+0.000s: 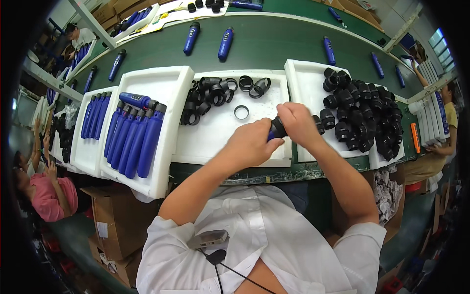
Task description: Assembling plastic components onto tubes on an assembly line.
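Note:
Both my hands meet over the front of the middle white foam tray (196, 147). Between them is a blue microphone handle with a black end (278, 128). My left hand (250, 142) is wrapped round the blue body, hiding most of it. The fingers of my right hand (298, 125) are closed over the black end. Behind my hands, black rings (215, 90) lie in a loose heap, and a single ring (235, 112) lies apart. Black collars (362, 108) are piled in the right tray, some close to my right hand.
A foam tray (183, 98) on the left holds several blue handles (127, 142), one lying across the others. More blue handles (225, 44) lie spaced along the green bench (264, 36). An orange cutter (415, 137) lies far right. Co-workers sit on both sides; cardboard boxes (115, 220) stand below left.

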A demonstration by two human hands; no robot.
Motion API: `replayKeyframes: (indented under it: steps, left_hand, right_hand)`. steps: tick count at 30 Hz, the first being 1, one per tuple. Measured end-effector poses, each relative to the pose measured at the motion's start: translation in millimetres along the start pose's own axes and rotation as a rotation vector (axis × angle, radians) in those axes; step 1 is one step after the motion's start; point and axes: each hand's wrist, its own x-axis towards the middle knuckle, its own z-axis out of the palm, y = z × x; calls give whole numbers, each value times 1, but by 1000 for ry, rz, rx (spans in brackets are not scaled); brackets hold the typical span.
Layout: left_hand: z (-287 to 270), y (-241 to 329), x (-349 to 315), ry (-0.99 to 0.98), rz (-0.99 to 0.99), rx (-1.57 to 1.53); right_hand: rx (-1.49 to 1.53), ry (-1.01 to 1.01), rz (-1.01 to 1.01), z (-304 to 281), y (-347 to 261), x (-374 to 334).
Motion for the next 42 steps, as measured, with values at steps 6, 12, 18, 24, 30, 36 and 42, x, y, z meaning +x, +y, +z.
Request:
replayKeyframes:
  steps: [6, 12, 18, 24, 30, 36, 42]
  left_hand:
    - [-10, 1, 0, -177, -103, -474]
    - [2, 5, 7, 61, -54, 226]
    - [3, 1, -9, 184, 141, 194]
    - [25, -10, 22, 115, -4, 355]
    - [-9, -15, -5, -173, -172, -492]
    - [28, 7, -21, -550, -270, -1649]
    - [17, 15, -8, 18, -198, -608]
  right_hand:
    - [135, 213, -583, -1, 15, -4]
    - [137, -9, 224, -2, 11, 10]
    - [144, 100, -332, -6, 32, 4]
    - [170, -8, 347, 4, 37, 43]
    - [336, 104, -257, -48, 18, 15]
    - [1381, -319, -335, -13, 19, 8]
    - [1223, 178, -187, -16, 3, 7]
